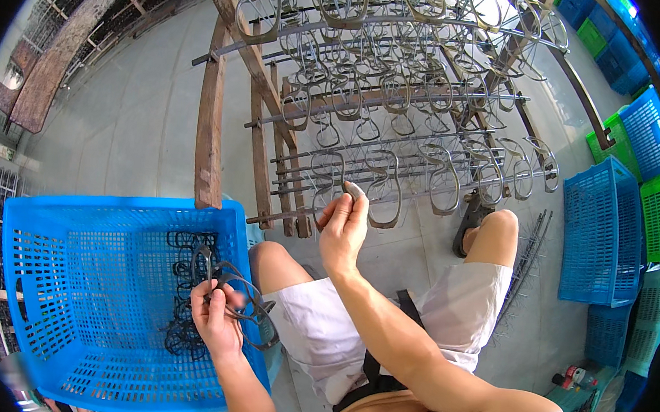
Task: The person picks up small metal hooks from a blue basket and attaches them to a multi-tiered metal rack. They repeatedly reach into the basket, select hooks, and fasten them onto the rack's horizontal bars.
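My right hand (344, 227) is raised at the lower left of a wooden rack, its fingers closed on a grey loop-shaped frame (324, 178) that hangs there. I cannot tell exactly what these frames are; many look like a figure eight. Over the right side of a blue plastic basket (126, 204), my left hand (218, 314) grips several dark looped frames (262, 310). More dark frames (182, 326) lie inside the basket below it. Close to my right hand, another grey loop frame (397, 204) hangs from the lower rods.
The rack's wooden posts (211, 125) and metal rods (314, 28) carry rows of hanging loop frames ahead of me. Blue crates (603, 230) and green crates (659, 211) are stacked at right. Thin rods (525, 262) lie on the floor beside my knee.
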The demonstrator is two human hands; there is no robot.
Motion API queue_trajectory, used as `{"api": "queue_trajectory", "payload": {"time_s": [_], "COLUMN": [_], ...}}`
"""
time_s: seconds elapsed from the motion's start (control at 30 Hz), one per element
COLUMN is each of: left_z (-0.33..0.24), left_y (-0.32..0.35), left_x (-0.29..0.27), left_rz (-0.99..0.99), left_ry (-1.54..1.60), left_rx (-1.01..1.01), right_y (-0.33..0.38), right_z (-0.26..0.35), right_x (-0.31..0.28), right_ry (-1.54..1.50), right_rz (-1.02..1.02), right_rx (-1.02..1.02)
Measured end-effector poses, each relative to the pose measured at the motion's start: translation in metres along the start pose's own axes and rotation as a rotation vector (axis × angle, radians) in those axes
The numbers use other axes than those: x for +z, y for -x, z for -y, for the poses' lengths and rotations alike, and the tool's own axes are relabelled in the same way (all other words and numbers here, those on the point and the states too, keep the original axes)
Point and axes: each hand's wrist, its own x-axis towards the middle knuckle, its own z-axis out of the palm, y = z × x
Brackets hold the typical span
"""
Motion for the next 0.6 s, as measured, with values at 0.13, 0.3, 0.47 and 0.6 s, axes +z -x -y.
{"api": "queue_trajectory", "payload": {"time_s": [0.13,0.3,0.47,0.6], "left_z": [0.004,0.008,0.008,0.009], "left_y": [-0.001,-0.004,-0.006,-0.004], "left_x": [-0.003,-0.002,0.001,-0.002], "left_rz": [0.048,0.074,0.102,0.080], "left_ry": [-0.005,-0.003,-0.007,0.003], "left_rx": [0.006,0.010,0.012,-0.002], "right_y": [0.002,-0.002,-0.001,0.005], "right_z": [0.009,-0.001,0.002,0.006], "right_x": [0.007,0.009,0.009,0.015], "right_ry": [-0.005,-0.023,-0.046,-0.007], "right_rz": [0.024,-0.027,-0.006,-0.010], "right_rx": [0.031,0.094,0.139,0.189]}}
